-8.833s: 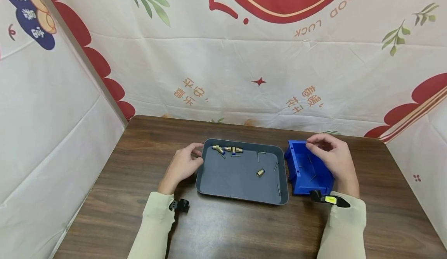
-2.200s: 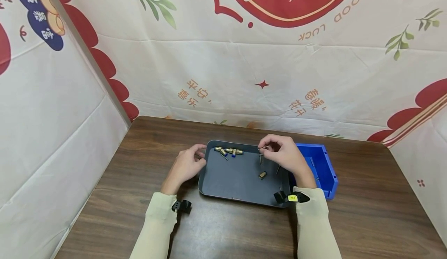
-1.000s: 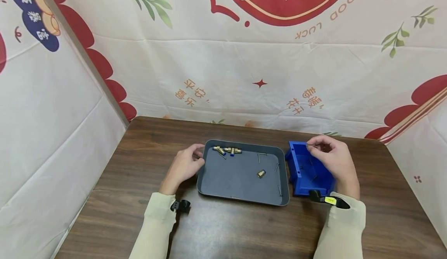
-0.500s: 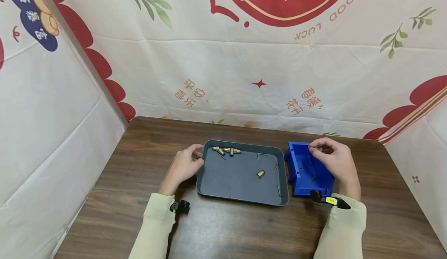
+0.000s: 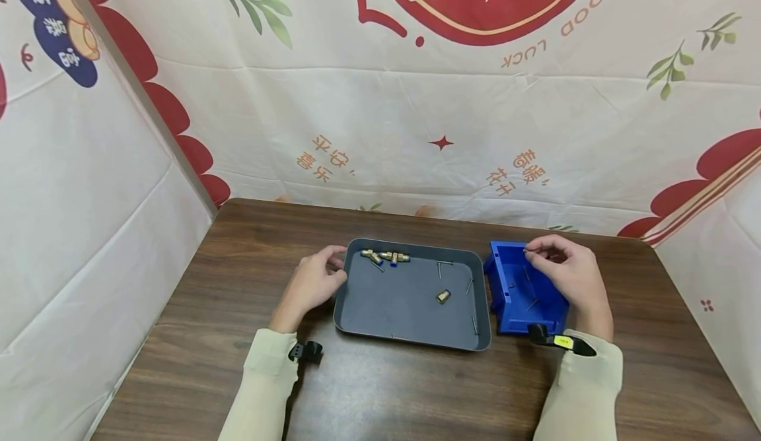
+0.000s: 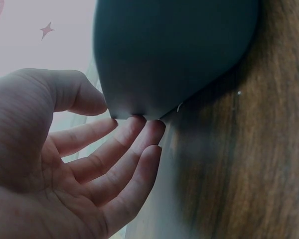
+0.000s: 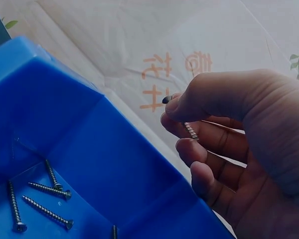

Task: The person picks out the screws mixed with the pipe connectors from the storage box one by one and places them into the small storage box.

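In the head view my right hand (image 5: 567,269) is over the blue bin (image 5: 503,309). The right wrist view shows a small screw (image 7: 190,130) pinched between my right thumb and fingers, its dark head sticking out past the fingertips. Several screws (image 7: 49,213) lie on the bin's floor. Beside the grey tray (image 5: 410,343), my left hand (image 5: 310,284) touches the left rim with relaxed fingers; the left wrist view has the fingertips (image 6: 152,130) against the tray's outer wall. Inside the tray are brass push-in fittings (image 5: 395,257) with blue collars, another fitting (image 5: 443,296) and several loose screws (image 5: 440,269).
Tray and bin stand side by side on a dark wooden table (image 5: 380,395), the bin at the right. A printed white cloth (image 5: 380,98) hangs behind the table and along both sides. Black straps with small devices (image 5: 306,350) circle both wrists.
Between about two seconds and one second ago, my right hand moved from above the tray rightward to over the bin, carrying the screw. It has barely shifted since. My left hand stays at the tray.
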### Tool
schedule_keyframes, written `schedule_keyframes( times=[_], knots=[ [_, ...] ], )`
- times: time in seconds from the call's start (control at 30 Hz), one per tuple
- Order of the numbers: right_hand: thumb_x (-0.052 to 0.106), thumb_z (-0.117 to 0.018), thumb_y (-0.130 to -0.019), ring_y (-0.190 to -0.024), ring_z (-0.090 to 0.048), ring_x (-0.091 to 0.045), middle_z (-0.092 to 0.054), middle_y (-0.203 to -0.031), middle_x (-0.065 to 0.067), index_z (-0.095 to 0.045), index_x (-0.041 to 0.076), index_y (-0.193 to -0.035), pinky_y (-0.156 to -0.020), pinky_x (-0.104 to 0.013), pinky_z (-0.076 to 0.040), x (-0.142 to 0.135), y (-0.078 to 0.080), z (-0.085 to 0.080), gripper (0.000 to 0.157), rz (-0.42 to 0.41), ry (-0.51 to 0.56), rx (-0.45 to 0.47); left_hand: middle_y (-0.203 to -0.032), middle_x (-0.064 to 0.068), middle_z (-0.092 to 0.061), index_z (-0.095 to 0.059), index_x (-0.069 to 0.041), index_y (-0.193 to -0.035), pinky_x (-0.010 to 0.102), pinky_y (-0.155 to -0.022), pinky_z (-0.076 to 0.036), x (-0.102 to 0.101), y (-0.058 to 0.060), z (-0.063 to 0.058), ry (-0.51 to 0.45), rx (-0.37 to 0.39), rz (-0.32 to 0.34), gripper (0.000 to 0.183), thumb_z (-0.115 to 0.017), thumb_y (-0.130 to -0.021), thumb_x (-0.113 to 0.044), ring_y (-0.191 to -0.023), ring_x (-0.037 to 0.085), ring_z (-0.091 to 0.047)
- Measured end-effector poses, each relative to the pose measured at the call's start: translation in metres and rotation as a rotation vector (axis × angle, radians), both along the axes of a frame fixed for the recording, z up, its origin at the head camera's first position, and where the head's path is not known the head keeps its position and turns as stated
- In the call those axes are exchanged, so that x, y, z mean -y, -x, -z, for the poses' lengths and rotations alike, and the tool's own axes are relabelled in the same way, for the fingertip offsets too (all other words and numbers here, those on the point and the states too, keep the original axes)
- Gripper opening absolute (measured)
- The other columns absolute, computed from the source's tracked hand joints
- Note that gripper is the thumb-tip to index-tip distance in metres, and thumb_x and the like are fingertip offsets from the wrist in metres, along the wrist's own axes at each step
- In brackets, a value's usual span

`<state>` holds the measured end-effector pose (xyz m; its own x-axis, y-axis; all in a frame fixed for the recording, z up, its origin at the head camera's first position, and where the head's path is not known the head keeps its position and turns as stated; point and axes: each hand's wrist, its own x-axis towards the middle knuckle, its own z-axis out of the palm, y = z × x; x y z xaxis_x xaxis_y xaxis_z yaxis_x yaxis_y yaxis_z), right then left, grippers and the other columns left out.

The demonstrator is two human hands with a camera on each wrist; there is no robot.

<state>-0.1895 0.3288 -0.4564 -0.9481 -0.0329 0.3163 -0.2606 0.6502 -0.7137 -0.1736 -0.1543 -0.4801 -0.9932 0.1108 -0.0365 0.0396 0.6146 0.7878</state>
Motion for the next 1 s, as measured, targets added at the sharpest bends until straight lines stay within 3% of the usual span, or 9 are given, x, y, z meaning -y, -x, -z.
schedule_keyframes(
  times=[0.53,1.0],
  knots=[
    [-0.001,-0.076,-0.101,-0.084,-0.062,-0.006,-0.076,-0.100,-0.001,-0.078,-0.002,-0.115,-0.075,-0.014,-0.048,0.001,0.001,-0.001,0.015,-0.003,0.019,-0.008,-0.117,0.007,-0.077,-0.069,-0.013,-0.147,0.048,-0.092,-0.060,0.000,0.001,0.002,0.008,-0.002,-0.006,0.051,-0.067,-0.097,-0.012,-0.104,0.023,-0.074],
    [0.005,-0.077,-0.102,-0.102,-0.066,-0.005,-0.073,-0.111,0.015,-0.075,-0.004,-0.125,-0.089,-0.014,-0.050,0.024,0.001,-0.016,0.025,-0.045,0.141,-0.014,-0.116,0.007,-0.077,-0.069,-0.012,-0.147,0.049,-0.090,-0.060,0.000,0.002,0.002,0.021,-0.006,-0.009,0.051,-0.068,-0.096,-0.012,-0.102,0.024,-0.074]
  ],
)
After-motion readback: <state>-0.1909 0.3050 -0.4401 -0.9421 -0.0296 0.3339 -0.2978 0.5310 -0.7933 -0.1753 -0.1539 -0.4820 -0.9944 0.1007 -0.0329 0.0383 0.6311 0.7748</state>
